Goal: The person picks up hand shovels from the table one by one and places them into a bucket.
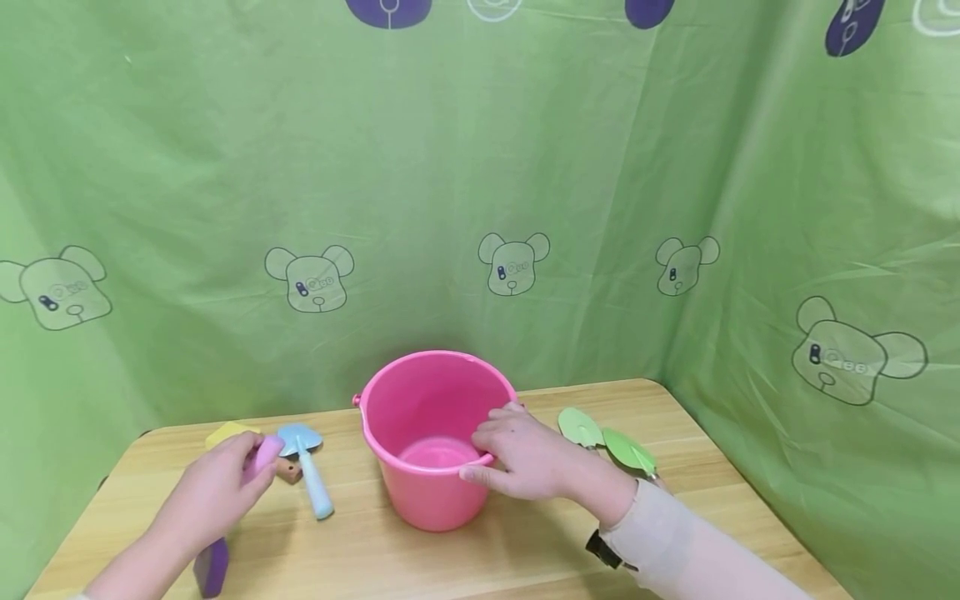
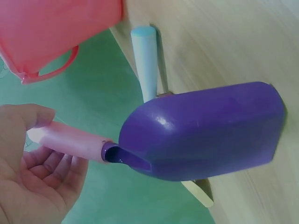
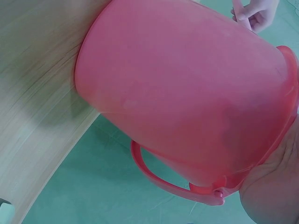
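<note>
Left of the bucket [image 1: 435, 498], the left hand [image 1: 206, 493], back upward, grips the scoop [image 2: 201, 133] handle-up while the right hand [image 1: 525, 454] holds the bucket's near right edge, seemingly a scoop-handling step whose next move calls for a firm grip and steady bucket.

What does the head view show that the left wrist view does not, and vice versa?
Only the head view: the right grip holding the pink bucket, the bucket's inside, and two green blades.
Only the left wrist view: the neck joining the purple scoop to its pink handle.
Both: bucket, scoop, left grip holding that handle, blue trowel and table.
</note>
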The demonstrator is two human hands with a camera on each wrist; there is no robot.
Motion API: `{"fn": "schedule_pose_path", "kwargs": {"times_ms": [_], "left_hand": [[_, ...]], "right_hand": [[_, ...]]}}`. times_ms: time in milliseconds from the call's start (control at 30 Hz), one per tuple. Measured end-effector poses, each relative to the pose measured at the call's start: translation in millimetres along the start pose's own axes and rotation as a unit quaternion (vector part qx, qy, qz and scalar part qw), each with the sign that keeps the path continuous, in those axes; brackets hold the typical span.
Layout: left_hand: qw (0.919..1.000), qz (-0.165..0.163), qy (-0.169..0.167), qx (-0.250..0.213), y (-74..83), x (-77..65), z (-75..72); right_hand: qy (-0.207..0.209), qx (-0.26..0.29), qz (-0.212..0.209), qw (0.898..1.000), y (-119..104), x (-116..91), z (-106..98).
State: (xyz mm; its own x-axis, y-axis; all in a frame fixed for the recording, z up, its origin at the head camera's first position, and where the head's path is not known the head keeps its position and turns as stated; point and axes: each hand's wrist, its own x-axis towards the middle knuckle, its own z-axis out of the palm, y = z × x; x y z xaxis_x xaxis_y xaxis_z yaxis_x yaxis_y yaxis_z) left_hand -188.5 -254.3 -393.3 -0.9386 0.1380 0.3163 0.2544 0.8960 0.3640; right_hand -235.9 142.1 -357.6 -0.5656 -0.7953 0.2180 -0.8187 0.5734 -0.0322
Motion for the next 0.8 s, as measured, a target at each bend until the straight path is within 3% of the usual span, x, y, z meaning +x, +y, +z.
{"fn": "schedule_pose_path", "kwargs": {"times_ms": [267, 800], "left_hand": [[0.9993, 0.011, 0.013, -0.033, 7.2, -2.4, -1.9], [0.9962, 0.027, 0.061, -0.056, 13.0, -7.4, 0.4]], "right_hand": [[-0.001, 0.002, 0.0, 1.0, -0.2, -0.2, -0.6], [0.002, -0.001, -0.004, 1.0, 0.2, 0.0, 0.3]]}}
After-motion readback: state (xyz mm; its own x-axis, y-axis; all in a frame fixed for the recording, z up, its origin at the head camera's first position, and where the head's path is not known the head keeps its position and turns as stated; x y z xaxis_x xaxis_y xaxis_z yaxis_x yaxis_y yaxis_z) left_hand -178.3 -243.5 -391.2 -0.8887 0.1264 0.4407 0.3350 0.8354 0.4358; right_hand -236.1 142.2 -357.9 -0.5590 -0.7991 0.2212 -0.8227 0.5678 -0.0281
